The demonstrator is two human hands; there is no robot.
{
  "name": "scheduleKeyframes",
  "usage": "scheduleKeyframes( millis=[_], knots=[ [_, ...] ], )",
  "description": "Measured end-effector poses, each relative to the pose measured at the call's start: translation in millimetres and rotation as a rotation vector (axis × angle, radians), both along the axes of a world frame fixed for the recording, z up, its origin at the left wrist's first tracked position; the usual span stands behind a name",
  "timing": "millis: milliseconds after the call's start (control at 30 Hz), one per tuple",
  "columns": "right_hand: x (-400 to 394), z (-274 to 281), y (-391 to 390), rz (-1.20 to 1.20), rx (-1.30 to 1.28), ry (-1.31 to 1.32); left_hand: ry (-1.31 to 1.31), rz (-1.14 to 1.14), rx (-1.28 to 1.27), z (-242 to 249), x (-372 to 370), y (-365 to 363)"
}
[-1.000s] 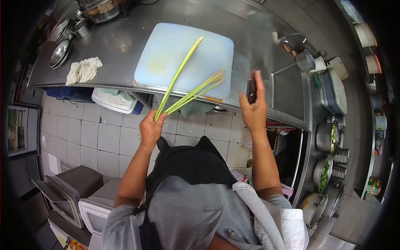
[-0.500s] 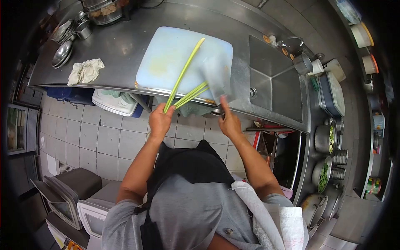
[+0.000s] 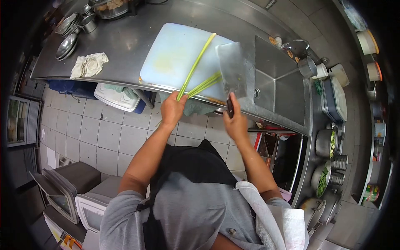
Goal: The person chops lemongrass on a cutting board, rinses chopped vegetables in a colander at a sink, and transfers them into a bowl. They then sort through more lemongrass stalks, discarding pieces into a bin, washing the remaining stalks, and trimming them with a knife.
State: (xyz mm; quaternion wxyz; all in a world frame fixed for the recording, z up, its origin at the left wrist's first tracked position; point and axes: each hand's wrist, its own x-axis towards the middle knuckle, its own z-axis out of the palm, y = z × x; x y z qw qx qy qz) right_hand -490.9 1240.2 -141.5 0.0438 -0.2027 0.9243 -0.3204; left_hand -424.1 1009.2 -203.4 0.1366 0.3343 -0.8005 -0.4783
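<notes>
A: Steel counter (image 3: 125, 46) runs across the top of the view. State what lies on it.

B: One pale blue board (image 3: 171, 54) lies flat near the counter's front edge. Green stalks (image 3: 196, 77) lie across the board, their lower ends overhanging the edge toward the person.

A: Left hand (image 3: 171, 110): grip state?

B: Closed around the lower ends of the stalks, fingers wrapped fully. The hand sits just off the counter edge, below the board. One long stalk angles up and right across the board; the shorter stalks fan out to the right of it.

A: Right hand (image 3: 235, 123): grip state?

B: Closed on the dark handle of a cleaver (image 3: 233, 73). The blade is broad and rectangular, and points away from the person. Its flat face is toward the camera. It covers the right edge of the board, beside the tips of the shorter stalks. Whether the blade touches the board or the stalks cannot be told.

A: Items right of the board?

B: A sink (image 3: 279, 83) is set into the counter, just beside the blade. A metal cup (image 3: 307, 66) stands past its far corner. Pots (image 3: 329, 141) holding green pieces stand further down the right side.

A: Items left of the board?

B: A crumpled cloth (image 3: 88, 64) lies on the counter, well apart from the board. Stacked metal bowls (image 3: 68, 41) sit near the far left corner.

A: Below the counter?

B: A white tub (image 3: 116, 98) sits under the front edge, above a tiled floor (image 3: 91, 133).
</notes>
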Motion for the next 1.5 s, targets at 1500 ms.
scheduleKeyframes(
  millis=[1500],
  knots=[
    [15,18,1,0.125,-0.014,0.088,0.185,-0.052,0.682,-9,21,4]
  ],
)
